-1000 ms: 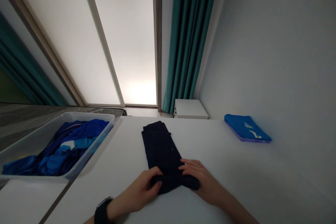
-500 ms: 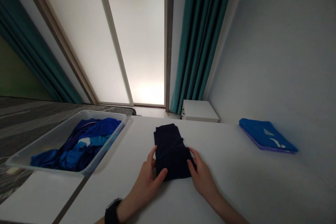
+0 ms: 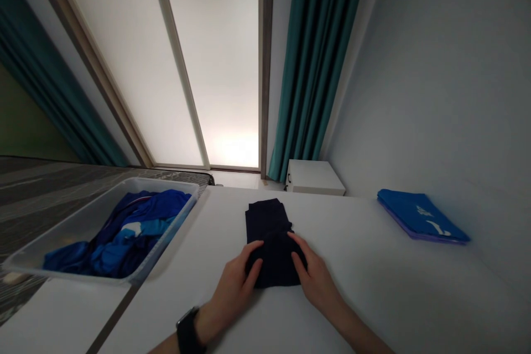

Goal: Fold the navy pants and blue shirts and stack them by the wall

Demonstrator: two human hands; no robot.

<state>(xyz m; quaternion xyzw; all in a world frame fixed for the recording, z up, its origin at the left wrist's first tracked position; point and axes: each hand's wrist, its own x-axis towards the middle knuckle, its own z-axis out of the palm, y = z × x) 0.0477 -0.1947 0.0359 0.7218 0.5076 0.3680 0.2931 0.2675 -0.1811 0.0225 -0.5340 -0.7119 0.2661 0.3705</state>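
Note:
A dark navy folded garment [image 3: 271,221] lies on the white table in front of me, longer from front to back, with a small bulge on its right edge. My left hand [image 3: 238,276] grips its near left side, index finger and thumb on top of the cloth. On the opposite side, my right hand [image 3: 317,276] holds the near right edge between thumb and fingers. The cloth rises slightly in a fold between the two hands. The other fingertips are partly hidden. A black watch [image 3: 189,329] is on my left wrist.
To the left stands a clear plastic bin [image 3: 83,215] with crumpled blue clothes [image 3: 124,238]. A folded blue garment with white print [image 3: 418,213] lies on a purple one at the right, near the wall. Beyond the table [image 3: 357,298] is a small white cabinet [image 3: 315,176].
My left hand has moved inward and up onto the garment, squeezing its left side. The cloth has drawn narrower between my hands; my right hand has barely shifted.

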